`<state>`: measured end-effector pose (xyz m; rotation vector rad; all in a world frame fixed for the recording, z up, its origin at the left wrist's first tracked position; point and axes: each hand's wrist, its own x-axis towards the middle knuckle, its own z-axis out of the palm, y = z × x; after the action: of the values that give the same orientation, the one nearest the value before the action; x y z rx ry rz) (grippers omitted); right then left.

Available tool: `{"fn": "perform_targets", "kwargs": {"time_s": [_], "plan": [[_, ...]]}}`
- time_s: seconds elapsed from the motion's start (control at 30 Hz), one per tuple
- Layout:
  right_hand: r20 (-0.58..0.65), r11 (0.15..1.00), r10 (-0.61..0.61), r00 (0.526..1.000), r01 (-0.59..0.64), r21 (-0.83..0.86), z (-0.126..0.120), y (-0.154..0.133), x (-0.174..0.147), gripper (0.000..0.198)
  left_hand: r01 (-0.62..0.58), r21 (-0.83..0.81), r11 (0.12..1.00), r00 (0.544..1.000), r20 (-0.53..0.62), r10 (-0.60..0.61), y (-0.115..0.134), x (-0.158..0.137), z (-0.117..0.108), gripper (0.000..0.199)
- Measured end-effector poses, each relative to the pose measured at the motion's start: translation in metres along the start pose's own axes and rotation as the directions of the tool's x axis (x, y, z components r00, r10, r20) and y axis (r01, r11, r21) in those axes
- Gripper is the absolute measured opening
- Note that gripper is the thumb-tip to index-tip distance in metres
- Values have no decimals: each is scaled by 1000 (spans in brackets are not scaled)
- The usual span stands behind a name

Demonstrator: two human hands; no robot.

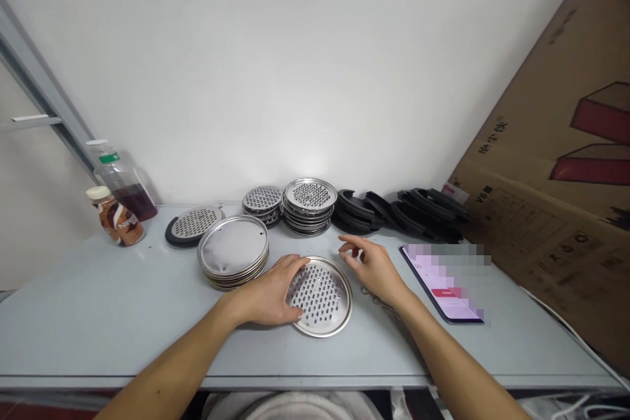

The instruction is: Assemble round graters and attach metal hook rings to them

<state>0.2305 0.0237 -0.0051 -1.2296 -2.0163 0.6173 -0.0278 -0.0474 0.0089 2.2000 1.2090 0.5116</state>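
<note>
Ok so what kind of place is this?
Probably a small indoor work area, perhaps a workshop: stacked metal grater discs, heaped black curved pieces and a large cardboard box suggest it.

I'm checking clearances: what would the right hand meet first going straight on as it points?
Probably the tall stack of round silver metal grater discs near the white wall, though depth is unclear.

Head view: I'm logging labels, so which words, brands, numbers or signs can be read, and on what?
"NE", on the small bottle; the rest is unclear.
"V6", on the cardboard box; its Chinese characters and small print are too blurred.
Phone: partly pixelated, too small to read.
</note>
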Motion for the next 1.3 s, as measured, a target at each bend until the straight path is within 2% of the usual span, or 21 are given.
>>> {"fn": "perform_targets", "kwargs": {"time_s": [0.1, 0.4, 0.6, 0.87, 1.3], "plan": [[-25, 999, 21, 999, -22, -32, 2, 8, 3, 33, -4, 6, 1000, 1000, 3, 4, -2, -1, 0, 90], [156, 998, -40, 987, 47, -42, 7, 3, -2, 30, 8, 15, 1000, 1000, 7, -8, -2, 0, 1, 92], [150, 998, -30, 988, 39, -57, 9, 4, -1, 30, 1, -14, 1000, 1000, 12, -1, -2, -1, 0, 90], [189, 995, -37, 981, 54, -89, 9, 4, -2, 31, 20, -36, 999, 999, 32, -19, 3, 1, 0, 68], [191, 992, -30, 981, 53, -115, 9, 4, -2, 31, -13, -25, 1000, 1000, 1, 13, 4, -1, 1, 66]]}}
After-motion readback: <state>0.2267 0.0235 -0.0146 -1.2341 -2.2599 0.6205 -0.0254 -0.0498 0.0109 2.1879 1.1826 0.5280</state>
